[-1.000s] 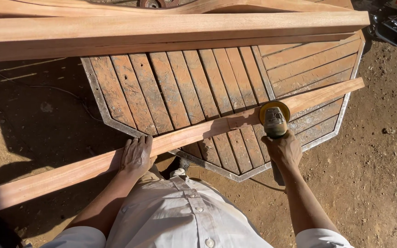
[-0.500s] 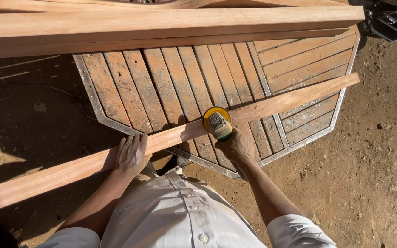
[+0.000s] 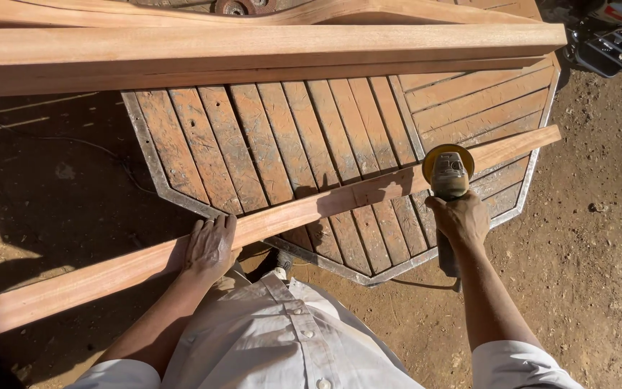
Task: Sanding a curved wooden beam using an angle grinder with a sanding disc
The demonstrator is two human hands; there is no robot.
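The person is leaning over a long wooden plank [image 3: 304,210] that is lying diagonally across a slatted wooden panel [image 3: 275,137] resting on the dirt ground [image 3: 599,274]; the left hand [image 3: 210,247] is spreading flat, fingers wide, pressing down on the plank's near stretch to steady it, holding nothing else; the right hand [image 3: 462,220] is closing around the body of an angle grinder [image 3: 448,173], whose yellow-rimmed disc is sitting against the plank's upper face toward its far right end. As for progress, the plank's surface is looking pale and fairly even along most of its visible length, which suggests much of the smoothing may be done, though the pictures are too coarse to tell finished wood from raw; the short stretch to the right of the disc and the edge facing the person are giving no clear sign either way. A thick beam [image 3: 253,50] is lying across the top of the view, well apart from the hands, apparently untouched; a thin cord [image 3: 88,144] is trailing over the shaded ground to the left.
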